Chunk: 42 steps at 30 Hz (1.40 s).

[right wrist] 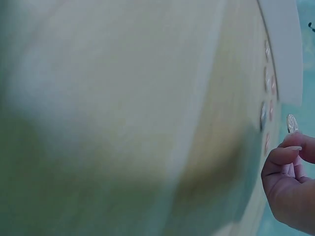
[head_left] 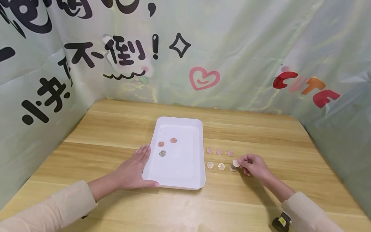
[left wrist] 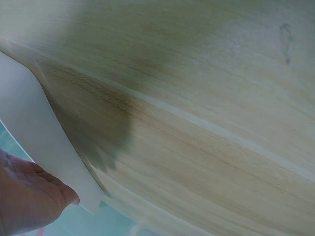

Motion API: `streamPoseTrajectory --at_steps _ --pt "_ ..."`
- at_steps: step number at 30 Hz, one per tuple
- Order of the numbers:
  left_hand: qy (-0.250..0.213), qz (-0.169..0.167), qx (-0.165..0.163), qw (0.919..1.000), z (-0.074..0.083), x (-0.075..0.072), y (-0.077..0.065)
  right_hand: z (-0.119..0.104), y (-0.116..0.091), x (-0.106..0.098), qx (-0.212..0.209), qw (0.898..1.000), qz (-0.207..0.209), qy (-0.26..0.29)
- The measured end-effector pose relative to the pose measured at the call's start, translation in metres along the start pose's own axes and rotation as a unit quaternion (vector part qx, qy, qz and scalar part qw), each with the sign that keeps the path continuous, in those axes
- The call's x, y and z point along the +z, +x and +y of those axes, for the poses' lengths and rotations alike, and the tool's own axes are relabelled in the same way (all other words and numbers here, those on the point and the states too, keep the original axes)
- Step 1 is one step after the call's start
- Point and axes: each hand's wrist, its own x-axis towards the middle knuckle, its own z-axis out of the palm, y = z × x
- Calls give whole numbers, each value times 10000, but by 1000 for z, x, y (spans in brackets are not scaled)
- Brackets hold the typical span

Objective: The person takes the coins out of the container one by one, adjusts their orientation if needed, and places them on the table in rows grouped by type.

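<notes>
White tray (head_left: 185,164), rectangular, lay on the wood-grain table (head_left: 121,125) left of the coin rows. From my end I read its long axis as near-to-far, short side facing the person. My left hand (head_left: 132,170) was against it: straight fingers along the left wall, thumb spread away along the near edge. My right hand (head_left: 253,166) pinched one pale coin (head_left: 236,163) between thumb and fingertips, right of the tray, up off the table. That coin was round, so I logged no long axis; it poked out past the fingertips, toward the tray side in the head view. The right wrist view gave it to me as a narrow oval, tilted up nearly on edge.

Below it, I counted two rows beside the tray, running left to right: three copper coins (head_left: 219,152) farther off, three paler coins (head_left: 221,166) nearer. Inside the tray, left part, I had two reddish coins (head_left: 173,140) and one dull yellowish coin (head_left: 163,153), all flat. A printed curtain (head_left: 243,64) stood behind.
</notes>
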Motion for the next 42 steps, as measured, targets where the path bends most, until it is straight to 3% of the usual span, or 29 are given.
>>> streamPoseTrajectory --at_steps 8,14,21,35,42 --pt "6 34 67 10000 0 0 0 24 -5 -19 92 9996 90 -267" --pt "5 56 40 10000 -1 0 0 30 -7 -26 162 9983 143 -535" --pt "1 -97 -64 9999 0 -1 0 30 -7 -26 228 9960 221 -836" --pt "-8 -98 -67 9999 -1 0 0 23 -7 -26 305 9928 275 -1129" --pt "-21 -76 -56 10000 -1 0 0 12 -7 -23 -181 9931 461 -1065"
